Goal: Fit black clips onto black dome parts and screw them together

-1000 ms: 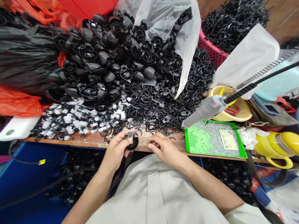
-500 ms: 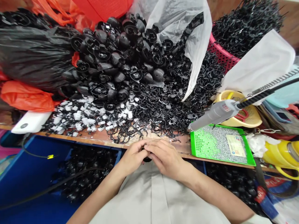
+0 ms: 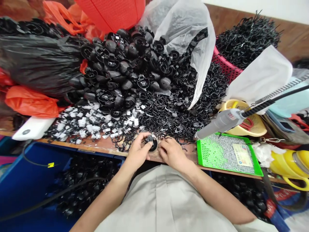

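Note:
My left hand [image 3: 139,149] grips a round black plastic cap [image 3: 153,146] between thumb and fingers, its open side facing up, at the front edge of the bench. Close to its right, my right hand [image 3: 172,151] has its fingers curled down at the near edge of the small black plastic clips [image 3: 173,111]. Whatever lies under those fingertips is hidden. Small white-and-black pieces [image 3: 89,120] lie spread to the left, and a heap of similar round black caps [image 3: 125,67] rises behind.
A grey electric screwdriver [image 3: 217,124] hangs on the right over a green tray [image 3: 199,154] of small metal screws. Beyond it are a cream bowl [image 3: 253,130] and a yellow mug [image 3: 285,164]. A blue bin [image 3: 21,180] with black parts stands below left.
My hands have moved apart and forward from my lap onto the bench edge. The black cap, mostly hidden before, now shows in my left hand. The view has shifted slightly.

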Available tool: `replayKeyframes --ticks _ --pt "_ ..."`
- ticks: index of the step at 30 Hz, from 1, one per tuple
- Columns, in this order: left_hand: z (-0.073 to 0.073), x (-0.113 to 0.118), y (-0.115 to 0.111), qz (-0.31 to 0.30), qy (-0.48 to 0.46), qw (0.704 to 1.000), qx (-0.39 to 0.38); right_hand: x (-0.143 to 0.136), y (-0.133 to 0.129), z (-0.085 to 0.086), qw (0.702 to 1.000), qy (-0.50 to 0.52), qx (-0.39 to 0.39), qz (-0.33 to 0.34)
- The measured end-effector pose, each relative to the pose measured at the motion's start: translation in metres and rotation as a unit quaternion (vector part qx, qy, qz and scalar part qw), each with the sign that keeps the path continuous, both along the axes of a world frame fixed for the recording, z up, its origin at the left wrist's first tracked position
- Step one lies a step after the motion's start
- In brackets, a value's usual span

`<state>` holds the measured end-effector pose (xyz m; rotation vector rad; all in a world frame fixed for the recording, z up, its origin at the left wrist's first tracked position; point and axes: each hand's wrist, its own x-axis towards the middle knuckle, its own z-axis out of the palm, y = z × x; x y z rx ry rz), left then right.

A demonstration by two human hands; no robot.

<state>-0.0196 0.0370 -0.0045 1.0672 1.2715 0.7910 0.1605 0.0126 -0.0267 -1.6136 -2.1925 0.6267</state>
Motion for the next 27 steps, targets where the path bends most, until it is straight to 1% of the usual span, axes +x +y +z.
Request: replayKeyframes --ticks 2,5,7,9,12,14,15,17,19,21,23,24,26,27 --pt "0.000 0.001 0.003 0.052 -0.015 0.998 0.019 0.008 -0.003 -0.001 0.998 0.063 0.006 0.019" --pt "0.003 -0.003 0.005 0.121 -0.060 0.990 0.026 0.016 -0.007 -0.003 0.991 0.131 0.029 -0.013" --pt "0.007 -0.008 0.003 0.148 -0.083 0.985 0.024 0.014 -0.008 -0.003 0.991 0.121 0.041 -0.030" --pt "0.011 -0.011 0.000 0.156 -0.092 0.983 0.022 0.006 -0.006 -0.003 0.996 0.075 0.042 -0.026" --pt "0.014 -0.013 -0.008 0.124 -0.093 0.988 0.007 -0.010 0.001 -0.004 0.999 -0.021 0.041 -0.024" --pt "0.015 -0.012 -0.014 0.082 -0.098 0.992 -0.015 -0.015 0.005 -0.005 0.998 -0.044 0.039 -0.029" --pt "0.015 -0.011 -0.017 0.064 -0.102 0.992 -0.028 -0.016 0.007 -0.005 0.998 -0.029 0.039 -0.030" --pt "0.015 -0.009 -0.022 0.044 -0.109 0.992 -0.049 -0.012 0.008 0.000 0.997 0.050 0.054 -0.034" --pt "0.014 -0.007 -0.025 0.041 -0.114 0.991 -0.061 -0.006 0.005 0.011 0.985 0.144 0.091 -0.032" --pt "0.013 -0.004 -0.027 0.040 -0.120 0.990 -0.063 -0.001 0.000 0.025 0.973 0.198 0.121 -0.011" --pt "0.013 0.000 -0.027 0.034 -0.129 0.989 -0.059 0.000 -0.006 0.035 0.972 0.197 0.126 0.039" --pt "0.012 0.002 -0.026 0.030 -0.132 0.989 -0.056 -0.001 -0.009 0.037 0.973 0.183 0.125 0.062" --pt "0.012 0.005 -0.025 0.023 -0.138 0.989 -0.055 -0.003 -0.015 0.036 0.975 0.153 0.133 0.087" --pt "0.012 0.006 -0.025 0.018 -0.142 0.988 -0.058 -0.004 -0.017 0.033 0.975 0.144 0.144 0.087"
